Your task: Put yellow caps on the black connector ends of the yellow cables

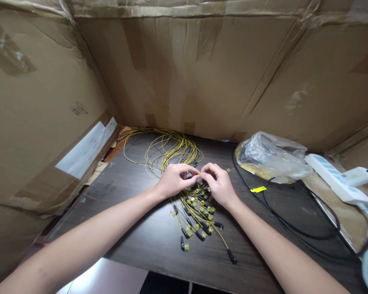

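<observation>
My left hand (pixel 175 179) and my right hand (pixel 220 184) meet over a bundle of thin yellow cables. Their thumbs and index fingers pinch together at a small yellow cap (pixel 199 174), mostly covered by the fingertips. Something black shows behind my left fingers, but I cannot tell whether they grip it. Below the hands, the cable ends fan out with black angled connectors (pixel 232 256), several of them beside or fitted with translucent yellow caps (pixel 186 247). Behind my left hand the yellow cables (pixel 174 143) lie in loose loops.
A loose yellow cap (pixel 228 170) lies right of my hands. Farther right are a clear plastic bag (pixel 272 157), a black cord (pixel 282 218) with a yellow tag (pixel 258 189), and a white power strip (pixel 337 179). Cardboard walls (pixel 184 73) enclose the dark table (pixel 135 228).
</observation>
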A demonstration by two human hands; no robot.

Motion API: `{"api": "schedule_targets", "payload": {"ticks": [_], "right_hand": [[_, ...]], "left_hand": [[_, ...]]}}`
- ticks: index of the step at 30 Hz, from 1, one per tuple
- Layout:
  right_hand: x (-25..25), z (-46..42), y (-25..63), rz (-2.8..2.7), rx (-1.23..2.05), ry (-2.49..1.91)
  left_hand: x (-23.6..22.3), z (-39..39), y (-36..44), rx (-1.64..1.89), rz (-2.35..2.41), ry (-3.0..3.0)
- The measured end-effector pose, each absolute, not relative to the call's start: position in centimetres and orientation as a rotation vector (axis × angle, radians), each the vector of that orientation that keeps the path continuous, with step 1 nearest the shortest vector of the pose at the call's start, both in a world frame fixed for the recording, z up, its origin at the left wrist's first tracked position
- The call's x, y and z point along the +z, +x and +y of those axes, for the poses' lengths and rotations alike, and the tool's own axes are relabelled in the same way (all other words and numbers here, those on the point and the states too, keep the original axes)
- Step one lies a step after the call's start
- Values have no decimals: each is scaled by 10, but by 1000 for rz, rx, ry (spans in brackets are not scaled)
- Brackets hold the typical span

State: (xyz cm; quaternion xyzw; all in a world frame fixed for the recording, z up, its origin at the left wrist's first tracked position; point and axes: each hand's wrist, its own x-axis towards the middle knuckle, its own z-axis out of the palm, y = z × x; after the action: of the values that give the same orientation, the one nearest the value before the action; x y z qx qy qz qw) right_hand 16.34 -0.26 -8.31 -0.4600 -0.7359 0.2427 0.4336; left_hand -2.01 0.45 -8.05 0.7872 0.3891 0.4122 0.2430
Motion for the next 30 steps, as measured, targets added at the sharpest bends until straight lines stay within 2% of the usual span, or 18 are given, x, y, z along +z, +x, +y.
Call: {"api": "schedule_targets", "payload": {"ticks": [30], "right_hand": [[-83, -13, 165, -1879, 540, -1246]], "left_hand": [[-88, 9, -22, 1159, 914, 2187]]}}
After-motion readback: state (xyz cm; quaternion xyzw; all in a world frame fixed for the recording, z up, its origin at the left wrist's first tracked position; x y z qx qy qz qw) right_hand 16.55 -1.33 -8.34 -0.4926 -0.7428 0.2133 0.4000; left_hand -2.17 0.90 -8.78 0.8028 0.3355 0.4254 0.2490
